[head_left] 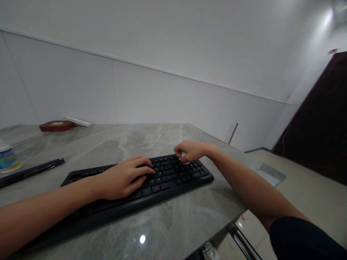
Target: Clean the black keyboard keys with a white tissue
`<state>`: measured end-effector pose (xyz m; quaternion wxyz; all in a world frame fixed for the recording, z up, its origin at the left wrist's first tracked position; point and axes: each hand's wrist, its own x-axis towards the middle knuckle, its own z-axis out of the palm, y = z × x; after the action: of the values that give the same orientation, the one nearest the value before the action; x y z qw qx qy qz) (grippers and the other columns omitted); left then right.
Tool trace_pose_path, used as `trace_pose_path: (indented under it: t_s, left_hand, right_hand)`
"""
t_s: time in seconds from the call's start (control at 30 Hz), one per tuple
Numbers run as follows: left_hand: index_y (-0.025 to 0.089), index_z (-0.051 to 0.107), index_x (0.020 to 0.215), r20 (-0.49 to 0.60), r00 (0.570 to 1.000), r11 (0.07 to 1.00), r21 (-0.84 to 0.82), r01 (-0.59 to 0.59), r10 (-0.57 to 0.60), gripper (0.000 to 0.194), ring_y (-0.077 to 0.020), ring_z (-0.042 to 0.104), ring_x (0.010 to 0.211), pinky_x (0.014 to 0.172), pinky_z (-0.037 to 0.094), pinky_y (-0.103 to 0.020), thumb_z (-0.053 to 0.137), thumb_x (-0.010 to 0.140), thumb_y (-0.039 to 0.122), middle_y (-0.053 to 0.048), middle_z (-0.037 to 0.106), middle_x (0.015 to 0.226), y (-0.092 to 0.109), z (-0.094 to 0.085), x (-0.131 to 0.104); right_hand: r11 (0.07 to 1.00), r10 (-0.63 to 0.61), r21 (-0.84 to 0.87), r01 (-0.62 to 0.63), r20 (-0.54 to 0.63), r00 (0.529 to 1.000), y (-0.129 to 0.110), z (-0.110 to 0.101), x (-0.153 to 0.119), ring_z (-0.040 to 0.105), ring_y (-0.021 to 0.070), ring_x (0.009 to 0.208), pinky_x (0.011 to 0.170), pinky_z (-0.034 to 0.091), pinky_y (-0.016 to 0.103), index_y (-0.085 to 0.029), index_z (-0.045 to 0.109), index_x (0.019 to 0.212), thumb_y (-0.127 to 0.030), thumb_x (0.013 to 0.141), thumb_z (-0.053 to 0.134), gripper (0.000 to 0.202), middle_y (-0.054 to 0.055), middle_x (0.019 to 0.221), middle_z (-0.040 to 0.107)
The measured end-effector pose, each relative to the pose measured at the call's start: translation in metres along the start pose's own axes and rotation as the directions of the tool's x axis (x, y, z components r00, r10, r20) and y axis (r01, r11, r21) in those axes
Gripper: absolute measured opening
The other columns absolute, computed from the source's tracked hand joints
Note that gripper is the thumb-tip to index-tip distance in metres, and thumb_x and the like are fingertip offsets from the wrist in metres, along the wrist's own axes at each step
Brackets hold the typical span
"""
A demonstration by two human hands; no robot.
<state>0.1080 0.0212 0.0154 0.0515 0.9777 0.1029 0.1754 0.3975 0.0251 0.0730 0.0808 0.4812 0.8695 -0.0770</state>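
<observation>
A black keyboard [168, 175] lies at a slant across the grey marbled tabletop. My left hand [128, 177] rests palm down on its middle keys, with the fingers apart and nothing held. Over the number keys at the keyboard's right end, my right hand [191, 151] is closed in a pinch. A small white wad [183, 155], which looks like tissue, shows between its fingers, low against the keys. Most of the wad is hidden by the fingers. My left forearm covers part of the keyboard's left half.
To the left are a white-capped bottle [9, 159] with a colourful label and a long black object [32, 171]. A dark red box [56, 125] and a white strip [78, 121] lie by the wall. The table's right edge [229, 222] runs under my right arm.
</observation>
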Motion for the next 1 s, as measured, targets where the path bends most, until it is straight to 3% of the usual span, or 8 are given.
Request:
trace_pose_path:
  t_s: [0.07,0.2,0.37,0.5,0.7,0.87,1.0]
  left_hand:
    - [0.021,0.058,0.121,0.005,1.0,1.0,0.004,0.003,-0.003,0.032,-0.0225,0.053,0.108,0.097,0.047,-0.039,0.042,0.094,0.015,-0.009,0.053,0.118,0.0,0.0,0.0]
    - [0.021,0.057,0.122,0.012,1.0,1.0,0.012,0.0,0.0,0.032,-0.0223,0.052,0.109,0.098,0.046,-0.039,0.041,0.095,0.015,-0.009,0.052,0.118,0.001,-0.001,0.0]
    - [0.021,0.057,0.122,0.006,1.0,1.0,0.012,-0.006,0.006,0.032,-0.0224,0.052,0.108,0.098,0.046,-0.04,0.041,0.095,0.015,-0.009,0.052,0.118,0.0,-0.001,0.0]
    - [0.021,0.058,0.121,-0.022,1.0,1.0,0.002,-0.018,0.019,0.031,-0.0221,0.054,0.106,0.096,0.048,-0.039,0.042,0.095,0.016,-0.009,0.054,0.117,0.001,-0.001,0.0]
    - [0.021,0.058,0.122,-0.021,0.999,1.0,0.0,-0.025,0.025,0.032,-0.0224,0.053,0.108,0.097,0.047,-0.039,0.042,0.095,0.016,-0.009,0.054,0.118,0.0,-0.001,-0.001]
    - [0.021,0.057,0.122,-0.006,1.0,1.0,0.005,-0.013,0.013,0.032,-0.0226,0.052,0.109,0.098,0.047,-0.039,0.042,0.094,0.015,-0.009,0.053,0.119,0.0,0.0,-0.001]
    - [0.022,0.058,0.121,-0.027,1.0,1.0,-0.007,-0.017,0.017,0.031,-0.0224,0.053,0.108,0.098,0.047,-0.039,0.042,0.095,0.016,-0.009,0.055,0.118,0.0,0.0,-0.001]
  right_hand:
    - [1.0,-0.005,-0.008,0.005,-0.032,0.999,0.001,0.0,0.0,0.045,0.0126,0.063,0.057,0.029,0.024,-0.018,0.056,0.079,-0.018,0.066,0.06,0.013,-0.002,0.068,0.052]
    - [1.0,0.007,0.005,-0.007,0.034,0.999,0.003,-0.001,-0.001,0.046,0.013,0.064,0.057,0.029,0.024,-0.018,0.057,0.08,-0.02,0.066,0.062,0.015,-0.002,0.068,0.053]
    - [1.0,0.024,-0.014,-0.024,-0.026,0.999,0.007,-0.001,-0.001,0.048,0.0132,0.066,0.058,0.031,0.024,-0.017,0.058,0.082,-0.019,0.066,0.06,0.016,0.0,0.074,0.057]
    - [1.0,0.002,0.005,-0.002,0.035,0.999,0.008,-0.003,-0.003,0.047,0.0132,0.066,0.058,0.031,0.024,-0.018,0.058,0.085,-0.02,0.065,0.061,0.02,-0.001,0.073,0.055]
    - [0.99,0.125,-0.07,-0.12,0.087,0.988,0.018,-0.006,-0.006,0.047,0.0144,0.066,0.057,0.029,0.025,-0.018,0.059,0.086,-0.018,0.062,0.061,0.024,-0.001,0.072,0.054]
    - [0.993,0.117,-0.042,-0.112,0.158,0.981,0.02,-0.005,-0.006,0.047,0.0145,0.065,0.055,0.029,0.025,-0.019,0.059,0.085,-0.02,0.06,0.062,0.025,-0.002,0.069,0.053]
    - [0.989,0.134,-0.071,-0.129,0.081,0.988,0.019,-0.003,-0.004,0.048,0.0147,0.069,0.059,0.031,0.025,-0.018,0.06,0.086,-0.019,0.061,0.061,0.026,0.0,0.076,0.057]
